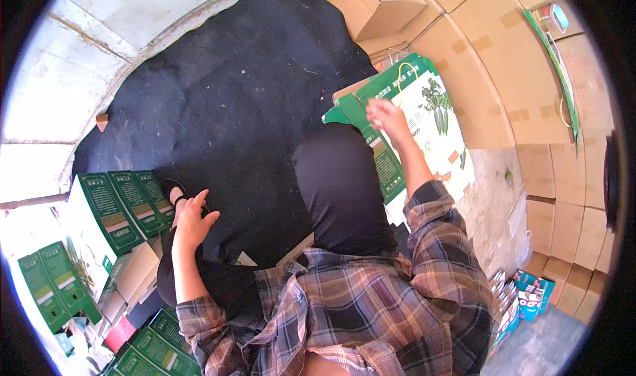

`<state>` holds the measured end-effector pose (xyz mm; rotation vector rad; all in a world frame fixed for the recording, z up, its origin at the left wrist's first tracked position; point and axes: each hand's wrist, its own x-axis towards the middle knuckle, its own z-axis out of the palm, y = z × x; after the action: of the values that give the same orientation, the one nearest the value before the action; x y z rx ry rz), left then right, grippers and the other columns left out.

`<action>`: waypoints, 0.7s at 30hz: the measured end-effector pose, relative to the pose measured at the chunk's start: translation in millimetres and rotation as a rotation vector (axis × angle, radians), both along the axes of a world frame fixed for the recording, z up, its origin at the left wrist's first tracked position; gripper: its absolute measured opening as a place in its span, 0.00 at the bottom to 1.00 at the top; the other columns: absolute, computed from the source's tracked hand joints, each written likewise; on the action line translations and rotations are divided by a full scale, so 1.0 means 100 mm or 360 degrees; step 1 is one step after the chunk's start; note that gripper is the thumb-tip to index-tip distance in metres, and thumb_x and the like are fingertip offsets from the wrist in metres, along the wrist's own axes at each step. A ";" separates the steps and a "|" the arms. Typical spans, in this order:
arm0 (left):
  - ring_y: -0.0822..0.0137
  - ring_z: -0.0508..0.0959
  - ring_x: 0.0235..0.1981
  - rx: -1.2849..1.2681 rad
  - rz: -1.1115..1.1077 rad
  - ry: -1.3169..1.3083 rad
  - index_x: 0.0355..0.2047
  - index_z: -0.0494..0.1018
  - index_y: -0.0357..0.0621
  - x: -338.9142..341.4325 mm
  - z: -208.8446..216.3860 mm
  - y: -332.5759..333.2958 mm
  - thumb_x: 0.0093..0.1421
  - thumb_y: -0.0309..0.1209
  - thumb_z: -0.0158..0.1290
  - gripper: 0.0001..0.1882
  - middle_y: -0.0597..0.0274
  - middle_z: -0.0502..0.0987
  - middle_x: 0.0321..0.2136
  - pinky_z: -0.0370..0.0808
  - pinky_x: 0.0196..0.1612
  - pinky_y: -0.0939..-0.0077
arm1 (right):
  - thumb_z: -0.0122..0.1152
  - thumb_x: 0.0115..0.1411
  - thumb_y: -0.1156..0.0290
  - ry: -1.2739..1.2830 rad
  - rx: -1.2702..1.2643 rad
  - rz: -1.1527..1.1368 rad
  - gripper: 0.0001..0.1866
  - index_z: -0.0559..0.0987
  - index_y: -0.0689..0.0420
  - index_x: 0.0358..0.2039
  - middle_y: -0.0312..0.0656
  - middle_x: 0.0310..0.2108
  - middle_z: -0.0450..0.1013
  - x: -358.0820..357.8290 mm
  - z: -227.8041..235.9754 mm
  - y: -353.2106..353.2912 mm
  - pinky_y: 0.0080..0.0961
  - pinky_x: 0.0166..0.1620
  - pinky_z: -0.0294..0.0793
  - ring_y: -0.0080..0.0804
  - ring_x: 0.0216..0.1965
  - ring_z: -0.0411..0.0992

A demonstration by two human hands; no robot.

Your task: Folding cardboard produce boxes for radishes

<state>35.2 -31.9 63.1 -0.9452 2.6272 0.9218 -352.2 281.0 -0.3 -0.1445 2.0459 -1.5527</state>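
Note:
To the right of my knee lies a flat green and white carton point(416, 114) printed with a green vegetable, and a thin yellow cord point(401, 78) loops near its far edge. Over the carton's green part is my right hand point(389, 119), its fingers curled together; what they hold, if anything, is too small to make out. My left hand point(192, 218) hovers at the left above my leg and shoe, fingers apart and nothing in them. Close beside it stand several green boxes point(120, 210) in a row.
More green cartons point(59, 283) lie at the lower left. Brown cardboard boxes point(477, 58) form a wall on the right, with an open box point(381, 8) at the far end. A black sheet point(218, 98) covers the floor. Colourful packets point(530, 296) lie at the lower right.

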 end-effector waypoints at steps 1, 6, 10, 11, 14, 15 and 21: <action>0.55 0.74 0.38 -0.0006 0.0020 -0.0024 0.52 0.67 0.46 0.02 -0.01 0.00 0.47 0.30 0.61 0.30 0.51 0.74 0.38 0.72 0.42 0.65 | 0.56 0.59 0.63 -0.0175 0.0289 -0.0074 0.13 0.76 0.56 0.41 0.34 0.32 0.74 0.13 -0.16 0.15 0.19 0.30 0.70 0.20 0.32 0.71; 0.57 0.75 0.36 -0.0049 -0.0012 -0.0084 0.52 0.67 0.45 0.04 -0.14 -0.08 0.46 0.31 0.61 0.31 0.52 0.74 0.38 0.73 0.40 0.66 | 0.50 0.61 0.59 -0.1006 0.0108 -0.0348 0.16 0.73 0.57 0.43 0.40 0.37 0.73 0.93 -1.05 0.94 0.33 0.39 0.74 0.32 0.38 0.73; 0.58 0.75 0.36 0.0009 0.0015 -0.0073 0.53 0.67 0.45 0.04 -0.19 -0.08 0.46 0.31 0.61 0.31 0.52 0.74 0.38 0.73 0.40 0.67 | 0.46 0.63 0.58 -0.1496 -0.0074 -0.0990 0.18 0.70 0.60 0.43 0.45 0.37 0.73 1.24 -1.61 1.28 0.39 0.36 0.76 0.39 0.35 0.74; 0.58 0.75 0.36 0.0011 0.0006 -0.0073 0.53 0.67 0.45 0.03 -0.20 -0.08 0.46 0.31 0.61 0.31 0.52 0.74 0.38 0.73 0.40 0.67 | 0.46 0.63 0.57 -0.1551 -0.0144 -0.1230 0.20 0.68 0.62 0.43 0.49 0.37 0.72 1.27 -1.70 1.36 0.42 0.33 0.78 0.42 0.33 0.75; 0.58 0.75 0.35 0.0013 0.0013 -0.0078 0.53 0.67 0.44 0.03 -0.20 -0.09 0.46 0.31 0.61 0.31 0.52 0.74 0.38 0.73 0.40 0.67 | 0.44 0.64 0.57 -0.1753 -0.0274 -0.1100 0.20 0.67 0.63 0.43 0.52 0.36 0.72 1.40 -1.83 1.56 0.43 0.32 0.78 0.44 0.32 0.75; 0.58 0.75 0.35 0.0017 0.0027 -0.0080 0.53 0.67 0.44 0.03 -0.20 -0.09 0.46 0.31 0.61 0.31 0.51 0.74 0.38 0.73 0.40 0.67 | 0.44 0.64 0.57 -0.1821 -0.0295 -0.1069 0.19 0.65 0.62 0.44 0.53 0.36 0.71 1.44 -1.84 1.59 0.43 0.34 0.79 0.45 0.33 0.75; 0.58 0.75 0.35 0.0041 0.0034 -0.0112 0.53 0.66 0.44 0.02 -0.19 -0.09 0.47 0.31 0.61 0.31 0.51 0.74 0.37 0.73 0.40 0.68 | 0.48 0.63 0.57 -0.1446 -0.0552 -0.1593 0.19 0.65 0.58 0.46 0.52 0.38 0.70 1.65 -1.93 1.63 0.43 0.40 0.76 0.44 0.40 0.71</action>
<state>37.1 -40.5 43.9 -0.9827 2.5456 0.9078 -187.2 444.0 -193.4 1.3771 1.0836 -1.9450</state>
